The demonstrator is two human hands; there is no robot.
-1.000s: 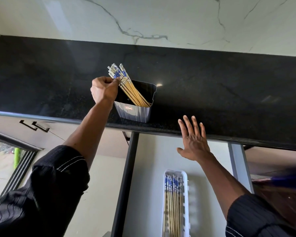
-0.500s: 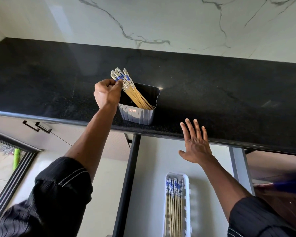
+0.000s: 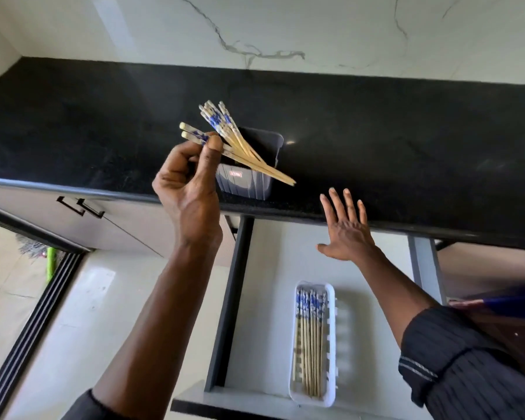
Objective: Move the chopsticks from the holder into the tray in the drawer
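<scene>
A grey plastic holder (image 3: 249, 180) stands near the front edge of the black countertop, with several blue-and-white-topped bamboo chopsticks (image 3: 225, 125) leaning in it. My left hand (image 3: 188, 180) pinches a pair of chopsticks (image 3: 255, 166) by their patterned ends, held in the air across the front of the holder, tips pointing right. My right hand (image 3: 346, 228) hovers flat with fingers spread over the back of the open drawer (image 3: 270, 268). In the drawer lies a white tray (image 3: 331, 344) with several chopsticks (image 3: 311, 338) laid lengthwise.
The black countertop (image 3: 406, 140) runs across the view below a white marble wall. Closed cabinet fronts with black handles (image 3: 82, 206) sit left of the drawer. A dark sliding-door track (image 3: 34, 322) crosses the pale floor at lower left.
My left hand has pulled a pair of chopsticks out of the holder and drawn it toward me. My right hand stays spread over the drawer.
</scene>
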